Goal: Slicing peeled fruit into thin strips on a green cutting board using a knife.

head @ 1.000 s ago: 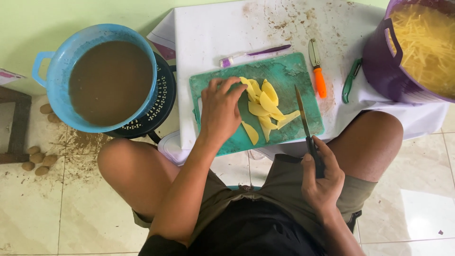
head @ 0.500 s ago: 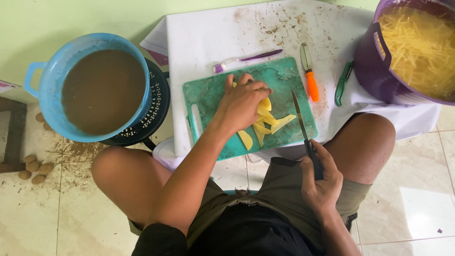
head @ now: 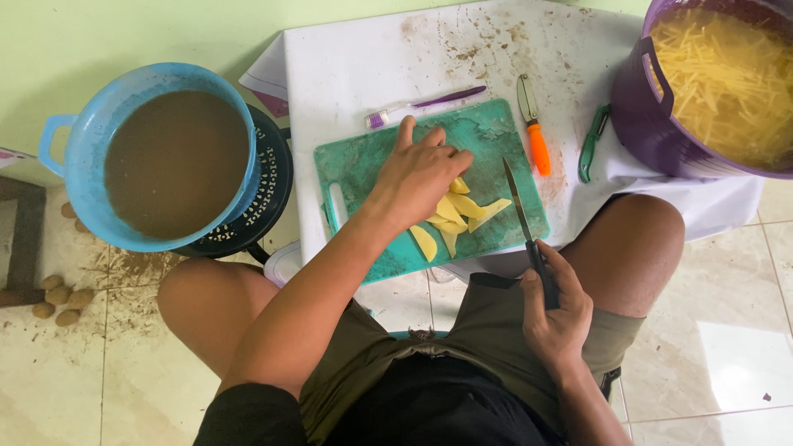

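A green cutting board (head: 363,165) lies on a small white table (head: 355,66) over my knees. Yellow potato slices (head: 462,211) are piled on the board's middle. My left hand (head: 417,173) rests palm down on the top of the pile, fingers together, covering part of it. My right hand (head: 553,310) is by my right thigh and grips the black handle of a kitchen knife (head: 520,211). The blade points away from me over the board's right side, just right of the slices.
A purple tub (head: 652,116) of yellow potato strips stands at the table's right. An orange-handled peeler (head: 535,140), a green peeler (head: 591,144) and a purple toothbrush (head: 421,103) lie behind the board. A blue bucket (head: 78,186) of muddy water and small potatoes (head: 58,297) sit at the left.
My left hand slid right across the board onto the slices and gathered the spread pile into a tighter heap. The knife hand barely moved.
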